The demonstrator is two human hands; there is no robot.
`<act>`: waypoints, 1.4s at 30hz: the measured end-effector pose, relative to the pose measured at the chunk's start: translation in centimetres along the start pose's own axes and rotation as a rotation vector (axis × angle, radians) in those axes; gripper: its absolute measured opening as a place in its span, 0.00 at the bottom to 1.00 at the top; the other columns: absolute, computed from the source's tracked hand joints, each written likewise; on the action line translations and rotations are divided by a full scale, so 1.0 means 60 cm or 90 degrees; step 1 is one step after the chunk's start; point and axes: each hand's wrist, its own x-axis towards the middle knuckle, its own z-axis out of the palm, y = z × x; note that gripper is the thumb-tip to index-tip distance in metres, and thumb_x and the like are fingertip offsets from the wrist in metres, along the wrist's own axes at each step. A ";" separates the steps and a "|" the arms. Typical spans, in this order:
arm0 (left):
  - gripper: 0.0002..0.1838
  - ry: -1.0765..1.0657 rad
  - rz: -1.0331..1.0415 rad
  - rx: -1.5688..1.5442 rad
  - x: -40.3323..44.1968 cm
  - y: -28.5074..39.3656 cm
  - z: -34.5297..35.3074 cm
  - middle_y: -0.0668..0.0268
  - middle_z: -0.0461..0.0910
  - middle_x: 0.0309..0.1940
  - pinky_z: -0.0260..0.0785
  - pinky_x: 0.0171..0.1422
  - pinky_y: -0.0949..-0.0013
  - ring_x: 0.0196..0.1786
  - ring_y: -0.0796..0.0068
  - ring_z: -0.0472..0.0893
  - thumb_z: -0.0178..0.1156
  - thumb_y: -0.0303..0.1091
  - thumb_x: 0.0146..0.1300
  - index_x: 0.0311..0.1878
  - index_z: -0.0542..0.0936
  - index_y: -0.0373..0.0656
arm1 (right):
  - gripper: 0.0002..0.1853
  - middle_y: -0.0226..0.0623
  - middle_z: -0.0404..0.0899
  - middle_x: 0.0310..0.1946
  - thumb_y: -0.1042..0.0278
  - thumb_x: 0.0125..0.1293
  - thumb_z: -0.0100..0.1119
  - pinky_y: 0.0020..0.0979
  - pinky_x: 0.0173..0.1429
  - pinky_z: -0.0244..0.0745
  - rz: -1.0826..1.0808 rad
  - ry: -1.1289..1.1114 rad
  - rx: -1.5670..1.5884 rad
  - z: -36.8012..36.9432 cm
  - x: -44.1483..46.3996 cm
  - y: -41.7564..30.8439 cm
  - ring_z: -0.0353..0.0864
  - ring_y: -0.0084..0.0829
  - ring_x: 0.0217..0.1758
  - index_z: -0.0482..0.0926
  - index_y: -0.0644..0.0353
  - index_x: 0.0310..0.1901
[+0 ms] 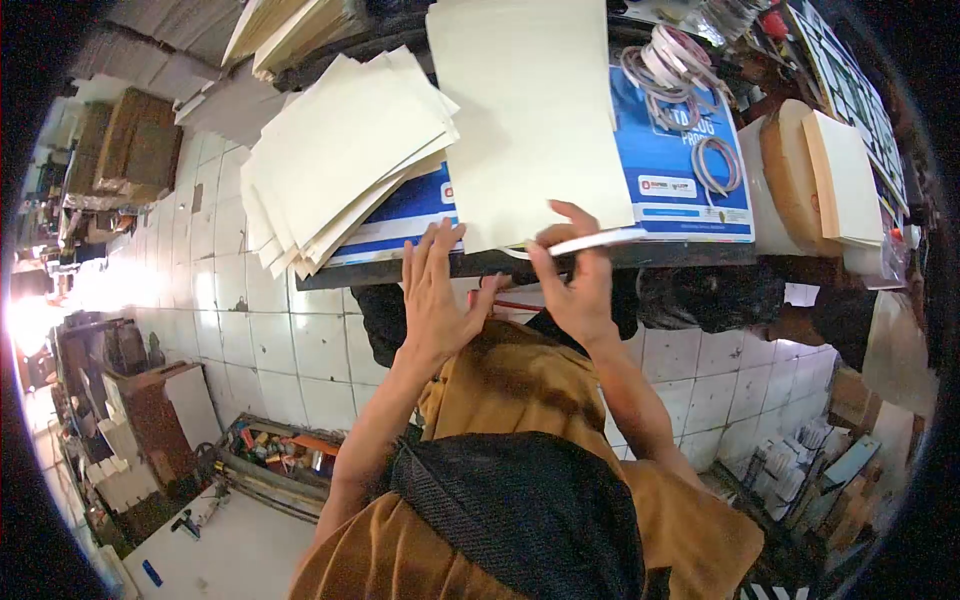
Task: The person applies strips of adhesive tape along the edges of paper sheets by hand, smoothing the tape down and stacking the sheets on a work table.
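A tall stack of cream paper sheets [530,130] lies in front of me, its near edge at the table's front. My left hand [440,290] is at the near left corner of this stack, fingers stretched out and spread, holding nothing. Close to the near right part of the same stack, my right hand [578,280] is closed on a narrow white strip [605,240] between thumb and fingers. The strip points to the right; its exact kind is unclear. Left of the stack, more cream sheets [345,150] lie fanned out over a blue printed sheet [685,190].
Several rolls of thin tape [670,75] lie on the blue sheet at the right, with a single roll [717,165] nearer. Farther right stands a cream paper block [843,178]. Cardboard boxes [140,145] stand at the left, above the tiled floor [270,335].
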 end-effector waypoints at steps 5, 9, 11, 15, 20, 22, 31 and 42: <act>0.41 0.022 0.016 -0.014 -0.012 -0.028 0.017 0.57 0.71 0.68 0.53 0.77 0.48 0.75 0.52 0.66 0.73 0.42 0.57 0.71 0.66 0.40 | 0.28 0.37 0.82 0.36 0.72 0.64 0.66 0.41 0.59 0.68 -0.056 -0.094 -0.062 0.052 0.022 -0.010 0.82 0.39 0.40 0.72 0.58 0.65; 0.42 0.035 0.024 0.004 -0.012 -0.027 0.018 0.59 0.73 0.67 0.56 0.74 0.51 0.75 0.53 0.67 0.74 0.42 0.56 0.71 0.66 0.40 | 0.26 0.36 0.81 0.36 0.73 0.65 0.66 0.42 0.60 0.66 -0.133 -0.054 -0.224 0.046 0.031 -0.002 0.81 0.40 0.42 0.72 0.60 0.65; 0.41 0.040 0.024 0.006 -0.012 -0.024 0.019 0.59 0.74 0.66 0.56 0.74 0.51 0.75 0.53 0.67 0.74 0.42 0.56 0.70 0.67 0.40 | 0.25 0.35 0.82 0.35 0.72 0.66 0.65 0.43 0.59 0.67 -0.134 -0.045 -0.266 0.042 0.033 0.001 0.80 0.39 0.43 0.72 0.60 0.64; 0.38 0.054 0.062 0.007 -0.014 -0.036 0.027 0.61 0.75 0.66 0.56 0.73 0.52 0.74 0.53 0.69 0.75 0.41 0.55 0.66 0.69 0.40 | 0.26 0.37 0.82 0.36 0.72 0.65 0.65 0.43 0.60 0.66 -0.111 -0.046 -0.260 0.042 0.035 0.000 0.81 0.40 0.42 0.72 0.59 0.65; 0.36 0.054 0.059 -0.004 -0.014 -0.036 0.026 0.62 0.75 0.68 0.56 0.73 0.52 0.74 0.53 0.69 0.76 0.41 0.54 0.62 0.70 0.40 | 0.28 0.41 0.82 0.38 0.74 0.63 0.64 0.45 0.60 0.64 -0.121 -0.025 -0.258 0.047 0.032 0.006 0.81 0.43 0.41 0.72 0.57 0.66; 0.36 0.058 0.063 -0.005 -0.015 -0.037 0.029 0.62 0.75 0.68 0.56 0.73 0.52 0.74 0.53 0.69 0.76 0.40 0.54 0.62 0.69 0.39 | 0.28 0.41 0.82 0.38 0.74 0.63 0.64 0.45 0.60 0.65 -0.096 -0.027 -0.245 0.047 0.030 0.006 0.81 0.43 0.42 0.72 0.57 0.66; 0.33 0.051 0.075 0.007 -0.017 -0.041 0.032 0.61 0.74 0.69 0.55 0.74 0.51 0.75 0.53 0.68 0.74 0.39 0.55 0.62 0.71 0.42 | 0.26 0.38 0.83 0.36 0.74 0.64 0.65 0.45 0.59 0.67 -0.089 0.001 -0.286 0.049 0.024 -0.003 0.81 0.43 0.42 0.73 0.58 0.64; 0.20 0.068 0.083 0.056 -0.010 -0.032 0.029 0.60 0.79 0.64 0.56 0.74 0.55 0.72 0.53 0.72 0.75 0.42 0.55 0.47 0.83 0.44 | 0.19 0.40 0.86 0.44 0.72 0.68 0.66 0.29 0.53 0.77 0.033 0.202 0.042 -0.077 0.034 -0.001 0.83 0.26 0.48 0.78 0.63 0.59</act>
